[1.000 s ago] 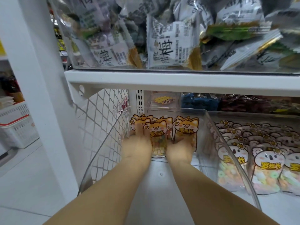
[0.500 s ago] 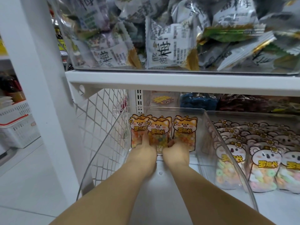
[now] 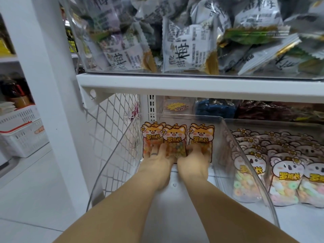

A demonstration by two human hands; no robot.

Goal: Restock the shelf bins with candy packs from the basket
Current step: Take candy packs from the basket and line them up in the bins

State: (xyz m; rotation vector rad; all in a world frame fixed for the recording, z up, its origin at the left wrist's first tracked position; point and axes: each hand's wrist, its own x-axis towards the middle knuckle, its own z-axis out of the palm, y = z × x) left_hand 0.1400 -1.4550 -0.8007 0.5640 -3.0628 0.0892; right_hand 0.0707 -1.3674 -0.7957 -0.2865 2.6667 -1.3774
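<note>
Candy packs [image 3: 175, 137], clear pouches printed with an orange fox face and filled with coloured rings, stand upright three abreast against the back wall of the clear plastic bin [image 3: 245, 155]. Over the last second both hands have slid down from the printed faces to the pouches' lower halves, and the row sits straighter. The left hand [image 3: 156, 162] lays its fingers [image 3: 164, 149] spread and flat; the right hand [image 3: 192, 163] presses flat too, pinching nothing. The row looks seated, and the front of the bin probably needs more packs.
</note>
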